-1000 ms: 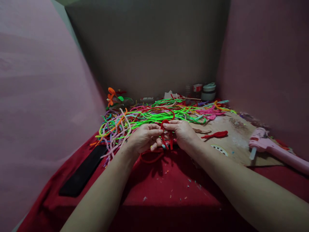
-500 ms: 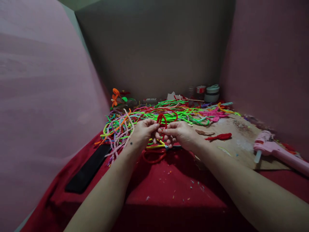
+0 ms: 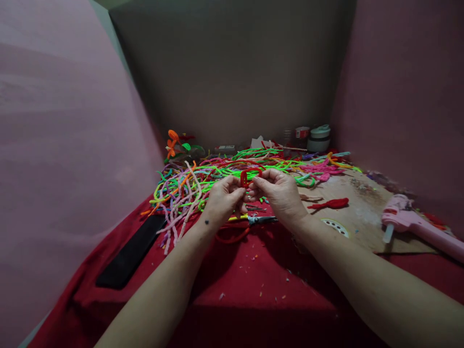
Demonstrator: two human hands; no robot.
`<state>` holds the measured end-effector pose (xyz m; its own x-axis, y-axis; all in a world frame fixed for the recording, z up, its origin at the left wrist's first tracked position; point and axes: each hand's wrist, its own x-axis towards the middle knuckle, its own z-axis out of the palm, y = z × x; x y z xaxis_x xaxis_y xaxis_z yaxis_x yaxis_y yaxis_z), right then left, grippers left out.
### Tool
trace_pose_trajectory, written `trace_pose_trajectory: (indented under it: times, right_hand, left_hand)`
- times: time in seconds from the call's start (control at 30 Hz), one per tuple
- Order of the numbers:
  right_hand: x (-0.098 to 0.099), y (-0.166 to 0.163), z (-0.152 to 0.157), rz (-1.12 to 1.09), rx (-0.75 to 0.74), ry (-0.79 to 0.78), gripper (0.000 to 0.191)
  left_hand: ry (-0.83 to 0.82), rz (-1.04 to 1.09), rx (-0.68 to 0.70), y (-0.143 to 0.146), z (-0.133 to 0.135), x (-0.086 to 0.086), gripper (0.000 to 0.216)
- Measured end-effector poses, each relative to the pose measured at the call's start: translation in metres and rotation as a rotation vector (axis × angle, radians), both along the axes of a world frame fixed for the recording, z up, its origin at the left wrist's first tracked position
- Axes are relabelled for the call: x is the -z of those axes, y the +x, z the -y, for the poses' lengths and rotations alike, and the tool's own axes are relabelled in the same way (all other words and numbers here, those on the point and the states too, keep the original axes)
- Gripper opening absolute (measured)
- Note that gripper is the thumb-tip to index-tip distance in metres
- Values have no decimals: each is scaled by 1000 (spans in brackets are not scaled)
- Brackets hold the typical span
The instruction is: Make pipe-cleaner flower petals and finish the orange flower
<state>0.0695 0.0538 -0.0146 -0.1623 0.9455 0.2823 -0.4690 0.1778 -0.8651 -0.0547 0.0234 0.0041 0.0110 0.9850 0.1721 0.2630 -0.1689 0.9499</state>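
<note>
A red pipe cleaner (image 3: 245,177), bent into a small loop, is held up between my two hands. My left hand (image 3: 225,195) pinches its left side with thumb and forefinger. On the other side, the fingertips of my right hand (image 3: 277,191) are closed on it. Below the hands lie scissors (image 3: 261,220) with yellow and red handles, partly hidden by the wrists. Behind them spreads a heap of pipe cleaners (image 3: 224,166) in green, pink, purple, orange and red. A finished-looking red twisted piece (image 3: 330,203) rests to the right.
A pink glue gun (image 3: 409,220) lies on a stained cardboard sheet (image 3: 366,212) at right. A flat black object (image 3: 131,253) is at left on the red cloth (image 3: 261,280). At the back stand an orange pipe-cleaner flower (image 3: 171,144) and a lidded container (image 3: 319,138).
The tall red loop has been turned and folded into a lower, wider shape. My right hand has moved slightly up and right, uncovering more of the scissors.
</note>
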Motion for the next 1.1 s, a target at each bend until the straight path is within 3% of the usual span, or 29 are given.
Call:
trace_pose_trajectory:
  times: [0.3, 0.47, 0.6, 0.77, 0.93, 1.1]
  right_hand:
    - [2, 2, 2, 335, 59, 109, 15]
    - [8, 4, -6, 151, -69, -37, 18]
    - [12, 4, -12, 94, -139, -69, 20]
    - [7, 6, -9, 127, -101, -37, 24]
    - [6, 8, -9, 177, -178, -18, 19]
    - [6, 6, -13, 69, -116, -144, 18]
  left_hand:
    - [-41, 90, 24, 1, 1, 0, 16]
    - [-61, 158, 68, -3, -4, 3, 23]
    - [-86, 109, 51, -2, -5, 2, 15]
    - [-91, 43, 31, 0, -4, 4, 11]
    - [-144, -37, 72, -1, -4, 7, 8]
    - [-231, -125, -18, -6, -7, 4, 6]
